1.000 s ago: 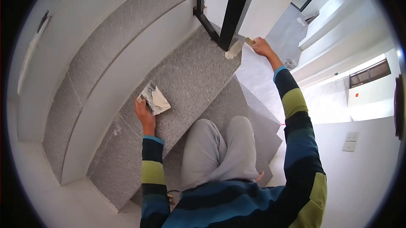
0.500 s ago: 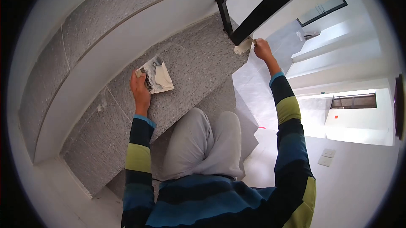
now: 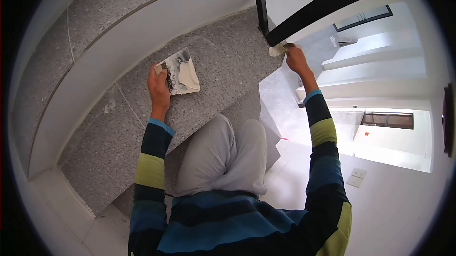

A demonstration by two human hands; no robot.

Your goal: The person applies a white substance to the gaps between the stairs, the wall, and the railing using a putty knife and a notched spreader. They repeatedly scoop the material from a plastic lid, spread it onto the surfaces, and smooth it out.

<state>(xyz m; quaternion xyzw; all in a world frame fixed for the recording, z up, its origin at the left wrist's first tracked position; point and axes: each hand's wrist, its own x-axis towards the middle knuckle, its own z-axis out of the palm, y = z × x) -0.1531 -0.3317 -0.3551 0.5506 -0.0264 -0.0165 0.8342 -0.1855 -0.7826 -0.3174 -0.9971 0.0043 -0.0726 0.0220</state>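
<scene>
- Two closed hands: we record the left hand (image 3: 158, 85) gripping a paste-loaded plate (image 3: 176, 76), the right hand (image 3: 295, 59) a scraper (image 3: 288, 46).
- We find open tread (image 3: 228, 52) between them, its front edge towards the knees (image 3: 216, 135).
- Scraper points leftward; plate extends rightward from its hand.
- We note the black post (image 3: 313, 14) just beyond the right hand, riser (image 3: 166, 18) beyond the left.

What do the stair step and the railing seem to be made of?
The step looks like speckled grey stone or terrazzo, matt, judging by its pale chips; tile is possible too. The railing is probably metal, painted black, judging by its straight, uniform bars.
</scene>
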